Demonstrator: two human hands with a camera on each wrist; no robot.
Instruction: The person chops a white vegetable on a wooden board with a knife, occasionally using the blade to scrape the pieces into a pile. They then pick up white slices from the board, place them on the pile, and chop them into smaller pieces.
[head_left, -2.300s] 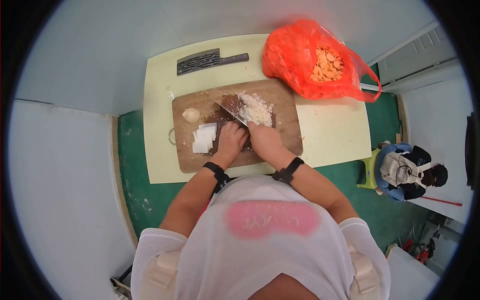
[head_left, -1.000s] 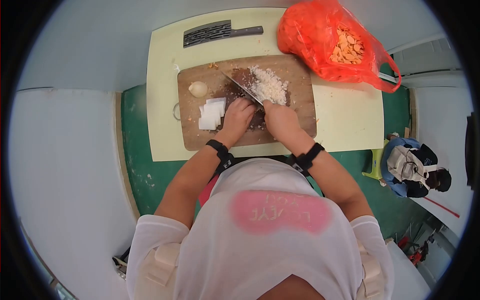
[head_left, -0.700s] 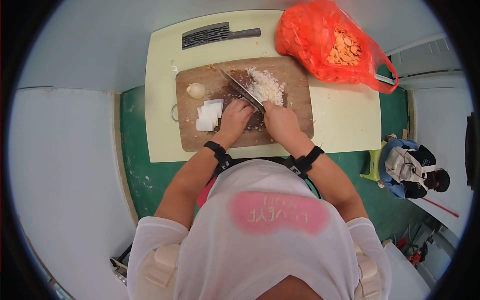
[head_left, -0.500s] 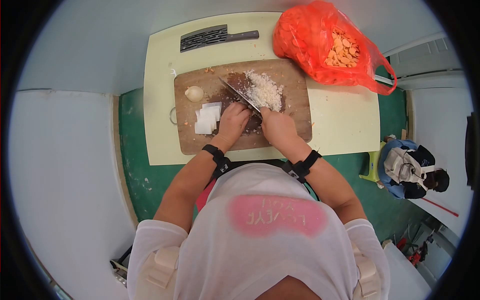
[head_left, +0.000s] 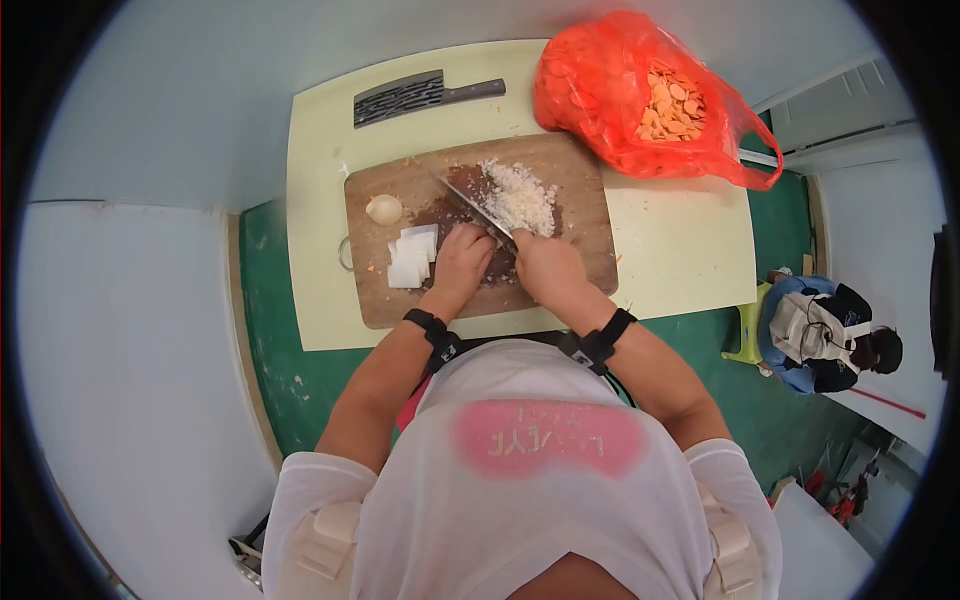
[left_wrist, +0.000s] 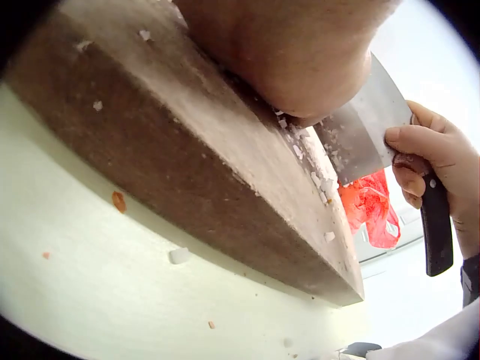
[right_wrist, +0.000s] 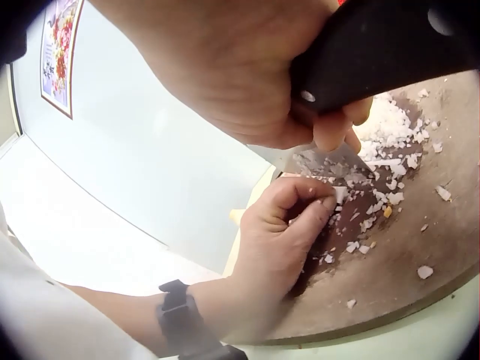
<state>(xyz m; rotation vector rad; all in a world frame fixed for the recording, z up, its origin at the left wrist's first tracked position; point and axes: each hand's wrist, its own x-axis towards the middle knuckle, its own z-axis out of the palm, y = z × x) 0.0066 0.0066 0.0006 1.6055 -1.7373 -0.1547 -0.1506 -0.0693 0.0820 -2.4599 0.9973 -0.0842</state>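
My right hand [head_left: 548,268] grips a cleaver [left_wrist: 367,120] by its black handle [right_wrist: 390,60]. Its broad blade stands on edge over the wooden cutting board [head_left: 585,250], white bits clinging to its face. Right beside the blade, my left hand [right_wrist: 274,232] pinches a small white vegetable piece [right_wrist: 340,194] between thumb and curled fingers. Beyond the blade spreads a heap of finely chopped white vegetable [head_left: 522,200]. Overlapping white slices [head_left: 408,262] lie to the left of my left hand, below a pale, round peeled vegetable [head_left: 384,209].
A second cleaver [head_left: 415,97] with a patterned dark blade lies on the pale yellow table [head_left: 680,250] behind the board. At the back right sits a red plastic bag [head_left: 600,95] holding orange slices [head_left: 672,105]. A person [head_left: 825,335] sits on a green stool [head_left: 745,330] at right.
The head view dips and rises, shifting the whole table in it. Both hands keep to the same part of the board, with the blade tilting slightly beside the left fingertips.
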